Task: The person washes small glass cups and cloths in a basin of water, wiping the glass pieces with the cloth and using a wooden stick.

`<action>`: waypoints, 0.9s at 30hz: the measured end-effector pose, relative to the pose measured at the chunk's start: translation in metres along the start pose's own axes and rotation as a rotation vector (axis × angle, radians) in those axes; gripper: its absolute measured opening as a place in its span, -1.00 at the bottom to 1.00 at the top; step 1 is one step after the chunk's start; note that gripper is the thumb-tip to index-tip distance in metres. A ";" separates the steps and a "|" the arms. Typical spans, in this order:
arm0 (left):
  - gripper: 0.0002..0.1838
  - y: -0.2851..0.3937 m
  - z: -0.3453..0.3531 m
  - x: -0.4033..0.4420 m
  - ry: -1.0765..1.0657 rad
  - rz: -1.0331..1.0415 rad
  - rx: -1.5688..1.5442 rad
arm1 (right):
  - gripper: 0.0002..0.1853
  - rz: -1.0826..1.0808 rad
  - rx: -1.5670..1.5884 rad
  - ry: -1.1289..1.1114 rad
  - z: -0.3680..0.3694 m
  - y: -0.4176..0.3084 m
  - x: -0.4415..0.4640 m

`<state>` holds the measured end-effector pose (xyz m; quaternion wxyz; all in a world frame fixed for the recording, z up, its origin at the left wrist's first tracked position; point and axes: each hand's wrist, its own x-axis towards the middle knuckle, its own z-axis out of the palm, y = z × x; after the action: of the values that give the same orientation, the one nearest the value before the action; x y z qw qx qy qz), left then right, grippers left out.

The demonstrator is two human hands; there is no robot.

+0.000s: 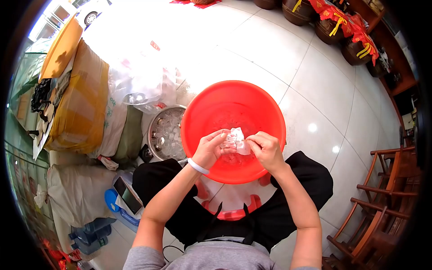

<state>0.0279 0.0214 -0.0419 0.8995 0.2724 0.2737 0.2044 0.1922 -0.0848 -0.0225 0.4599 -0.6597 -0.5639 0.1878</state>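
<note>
Fingers of your left hand hold a crumpled white piece; your right hand pinches at its edge, the exact contact being hard to make out. The piece appears translucent and is above the red basin, whose contents are indistinct. The adjacent metal bowl, partly hidden, contains clear pieces.

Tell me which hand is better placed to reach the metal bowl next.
Probably the left hand: it is nearer the metal bowl, while the right hand is farther across the red tub.
</note>
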 end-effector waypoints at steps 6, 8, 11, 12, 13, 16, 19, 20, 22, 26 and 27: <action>-0.69 -0.006 -0.003 -0.004 -0.021 -0.017 0.057 | -0.93 -0.007 0.045 -0.019 0.011 0.007 -0.006; -0.69 -0.007 -0.003 -0.005 -0.026 0.010 0.077 | -0.91 0.034 0.094 -0.019 0.015 0.008 -0.008; -0.69 -0.007 -0.002 -0.007 -0.037 0.070 0.170 | -0.91 0.106 0.141 -0.061 0.017 0.012 -0.010; -0.69 -0.006 -0.002 -0.008 -0.038 0.071 0.171 | -0.91 0.105 0.140 -0.060 0.018 0.016 -0.012; -0.69 -0.004 -0.002 -0.010 -0.043 0.062 0.204 | -0.90 0.279 0.415 -0.104 0.019 0.020 -0.013; -0.68 0.003 -0.002 -0.012 -0.081 0.048 0.188 | -0.87 0.573 0.830 -0.181 0.013 0.017 -0.012; -0.68 0.007 -0.004 -0.011 -0.096 0.020 0.156 | -0.86 0.744 1.035 -0.215 0.011 0.014 -0.009; -0.68 0.007 -0.005 -0.010 -0.086 -0.010 0.175 | -0.85 0.794 1.098 -0.204 0.012 0.013 -0.009; -0.70 0.003 -0.004 -0.008 -0.030 0.075 0.296 | -0.85 0.822 1.163 -0.202 0.012 0.016 -0.009; -0.73 0.002 -0.003 -0.006 0.021 0.176 0.419 | -0.85 0.834 1.335 -0.232 0.015 0.027 -0.011; -0.73 0.003 -0.002 -0.007 0.021 0.175 0.419 | -0.85 0.835 1.335 -0.231 0.015 0.023 -0.009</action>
<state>0.0211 0.0211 -0.0390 0.7992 0.4738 0.2951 0.2230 0.1913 -0.0860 -0.0511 0.5883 -0.3780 -0.0827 0.7101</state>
